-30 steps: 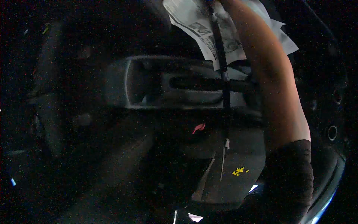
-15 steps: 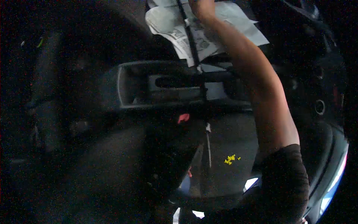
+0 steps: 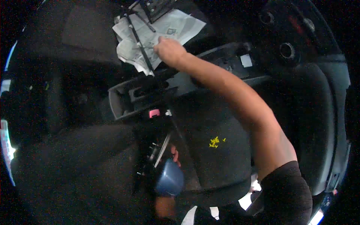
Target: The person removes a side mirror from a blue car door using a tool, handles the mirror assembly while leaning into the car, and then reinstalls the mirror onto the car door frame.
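Note:
Stretched out over the far seat, my right hand (image 3: 170,51) has its fingers curled close to a printed newspaper (image 3: 189,28); whatever they hold is hidden. A long thin dark bar (image 3: 139,42) lies across the paper, just left of that hand. At the lower middle, in shadow, fingers of my left hand (image 3: 174,155) bend beside a dark part with a pale narrow strip (image 3: 162,150). A smooth, rounded blue thing (image 3: 170,179) covers most of that hand. On the near seat lie several small yellow clips (image 3: 214,142).
A centre console (image 3: 115,103) with raised edges runs between the two seats. Near it are a red seat-belt buckle (image 3: 154,113) and a small white piece (image 3: 168,112). A black frame-like part (image 3: 150,10) rests at the newspaper's far edge. A door panel (image 3: 322,101) curves along the right.
The view has swung, so the newspaper sits further left. My right hand shows more fully, lower over the paper. My left fingers, the dark part and more of the blue thing have come into view.

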A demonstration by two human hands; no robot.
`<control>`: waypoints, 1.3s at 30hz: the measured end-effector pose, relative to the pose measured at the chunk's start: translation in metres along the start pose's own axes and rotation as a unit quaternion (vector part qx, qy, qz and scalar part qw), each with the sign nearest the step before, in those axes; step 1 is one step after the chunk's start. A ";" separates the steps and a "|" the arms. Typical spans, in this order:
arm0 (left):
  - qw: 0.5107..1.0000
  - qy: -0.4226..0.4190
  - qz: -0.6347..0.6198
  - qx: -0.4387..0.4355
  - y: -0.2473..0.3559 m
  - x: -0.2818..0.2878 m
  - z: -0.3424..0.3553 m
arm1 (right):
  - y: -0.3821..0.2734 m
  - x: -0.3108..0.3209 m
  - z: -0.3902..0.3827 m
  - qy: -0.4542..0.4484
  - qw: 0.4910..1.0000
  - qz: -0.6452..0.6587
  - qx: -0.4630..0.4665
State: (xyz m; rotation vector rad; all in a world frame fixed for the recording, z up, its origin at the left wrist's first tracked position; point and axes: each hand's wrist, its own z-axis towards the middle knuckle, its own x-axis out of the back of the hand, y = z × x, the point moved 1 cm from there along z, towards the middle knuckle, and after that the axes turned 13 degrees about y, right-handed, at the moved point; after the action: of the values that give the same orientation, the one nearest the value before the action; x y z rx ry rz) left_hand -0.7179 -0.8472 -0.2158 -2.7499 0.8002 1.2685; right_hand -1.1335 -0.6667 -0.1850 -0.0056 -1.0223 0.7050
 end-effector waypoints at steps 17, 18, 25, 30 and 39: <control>0.973 -0.214 -0.042 0.073 0.005 0.036 0.047 | 0.010 0.211 -0.114 0.338 0.918 0.126 -0.165; 0.968 -0.232 -0.039 0.084 0.007 0.029 0.045 | 0.003 0.239 -0.137 0.326 0.909 0.138 -0.220; 0.984 -0.138 0.112 0.008 0.008 0.020 0.014 | -0.109 0.395 -0.282 0.433 0.838 0.204 -0.263; 0.968 -0.228 0.064 0.082 -0.006 0.040 -0.022 | -0.204 0.460 -0.386 0.455 0.752 0.313 -0.359; 0.915 -0.059 0.388 -0.097 -0.118 0.061 -0.125 | -0.395 0.455 -0.588 0.292 0.497 0.433 -0.693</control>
State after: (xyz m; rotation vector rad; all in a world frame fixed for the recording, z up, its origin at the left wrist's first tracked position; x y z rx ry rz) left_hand -0.5428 -0.7991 -0.1988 -2.5083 1.9684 1.6535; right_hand -0.3161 -0.5464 -0.0235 -2.1988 -0.5784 0.4659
